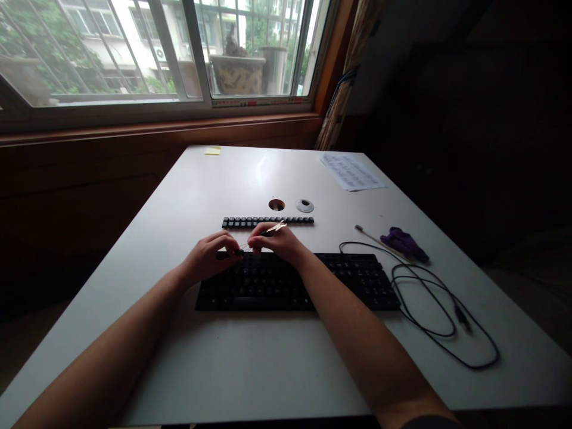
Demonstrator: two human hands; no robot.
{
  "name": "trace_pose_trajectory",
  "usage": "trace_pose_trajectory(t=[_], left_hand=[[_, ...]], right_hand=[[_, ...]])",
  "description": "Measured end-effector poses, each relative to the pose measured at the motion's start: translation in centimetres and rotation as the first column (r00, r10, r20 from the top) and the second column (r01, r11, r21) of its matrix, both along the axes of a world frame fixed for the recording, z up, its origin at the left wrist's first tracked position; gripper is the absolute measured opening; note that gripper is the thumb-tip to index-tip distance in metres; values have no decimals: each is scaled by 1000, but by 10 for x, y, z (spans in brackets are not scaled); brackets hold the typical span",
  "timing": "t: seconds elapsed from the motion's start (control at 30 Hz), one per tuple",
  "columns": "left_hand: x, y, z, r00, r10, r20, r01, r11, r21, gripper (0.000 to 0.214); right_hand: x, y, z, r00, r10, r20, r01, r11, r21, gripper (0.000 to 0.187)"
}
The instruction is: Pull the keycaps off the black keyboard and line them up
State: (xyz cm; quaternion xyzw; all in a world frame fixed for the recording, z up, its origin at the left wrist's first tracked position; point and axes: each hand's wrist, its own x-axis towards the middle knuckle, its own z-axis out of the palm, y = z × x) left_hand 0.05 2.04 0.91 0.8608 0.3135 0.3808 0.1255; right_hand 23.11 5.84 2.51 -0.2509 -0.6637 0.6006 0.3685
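Pinching close together, the fingers (227, 244) of the left hand (208, 259) close narrowly on a small dark keycap (238, 254) at the far edge of the keyboard (348, 280). It is too small and dim to tell whether the piece is free or seated. The fingers (261, 241) of the right hand (279, 245) meet them almost tip to tip and grip a thin pulling tool (273, 229), its pale handle slanting up and away and its fine wire end pointing at the keycap. Both hands hover over the upper left rows of the keyboard, which lies flat on the white bench (268, 363), near its middle. Just beyond the hands, a row of keycaps (268, 221) stands in a neat single line, apart from the keyboard. Judging by that line, a good share of caps is already off and sorted, while most of the keyboard looks full, so the work seems early to midway. The cable (429, 298) lies loose in loops to the right, unplugged. Farther right are a purple cloth (404, 243) and a thin stick (370, 237), with a printed sheet (352, 171) toward the far corner.
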Motion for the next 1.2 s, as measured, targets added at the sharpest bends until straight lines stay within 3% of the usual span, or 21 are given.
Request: trace_pose_trajectory(t=[0.17,0.37,0.67,0.77,0.93,1.13,1.2], left_hand=[[2,0,3,996,15,84,-6,995,-101,14],[2,2,-1,990,25,140,14,963,-270,20],[-6,0,2,979,30,201,78,858,-507,24],[-4,0,0,969,55,240,76,862,-502,24],[2,2,-4,951,73,302,84,874,-478,21],[2,6,-13,951,155,268,-42,922,-384,24],[2,6,-13,954,183,237,-91,931,-353,25]], right_hand=[[0,0,2,998,-48,-33,48,999,-5,28],[1,1,1,999,-4,-46,1,998,-60,29],[2,5,-3,998,-28,-59,21,993,-115,30],[2,4,-3,999,-49,-2,49,994,-96,34],[1,4,-2,981,-186,50,182,981,65,42],[-4,8,-14,985,-137,106,121,982,142,40],[-6,8,-16,977,-155,149,119,966,229,36]])
